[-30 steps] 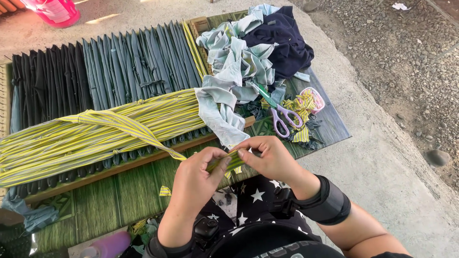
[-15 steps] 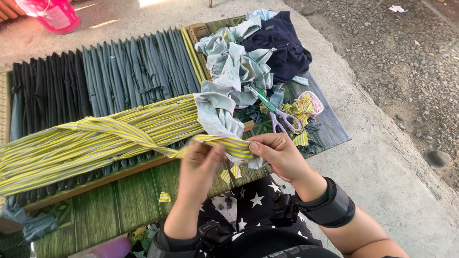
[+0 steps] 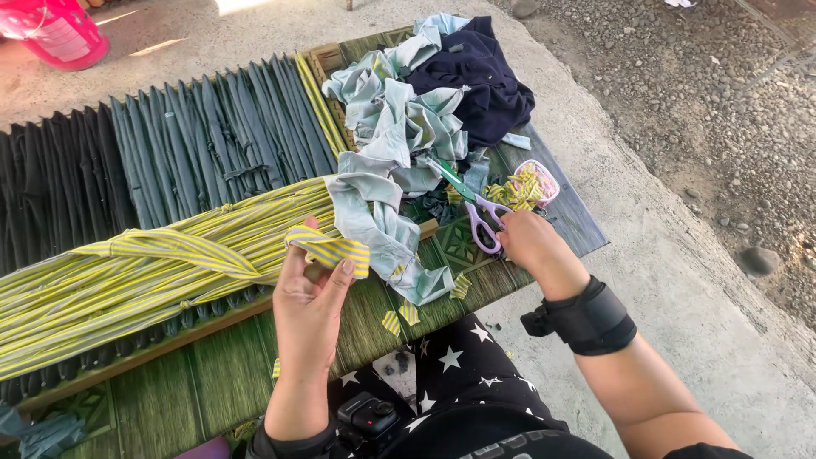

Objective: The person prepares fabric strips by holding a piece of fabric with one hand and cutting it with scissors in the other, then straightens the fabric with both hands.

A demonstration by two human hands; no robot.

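Observation:
My left hand [image 3: 310, 297] pinches the folded end of a yellow and grey striped cloth strip [image 3: 331, 246], held up over the green woven mat [image 3: 229, 374]. The strip comes off a long bundle of striped strips [image 3: 127, 272] lying across the mat. My right hand [image 3: 527, 242] has reached right and rests on the purple handles of a pair of scissors [image 3: 474, 212] with green blades, its fingers at the handle loops. A black wrist brace sits on my right forearm.
A heap of pale blue cloth [image 3: 391, 136] and dark navy cloth [image 3: 480, 81] lies behind the scissors. Rows of dark grey and black strips [image 3: 170, 153] cover the back. A small pink container of striped scraps [image 3: 531, 183], a pink jug [image 3: 55, 34], concrete and gravel to the right.
My right hand let go of the striped strip and moved right to the scissors. My left hand kept the strip's end and lifted it a little.

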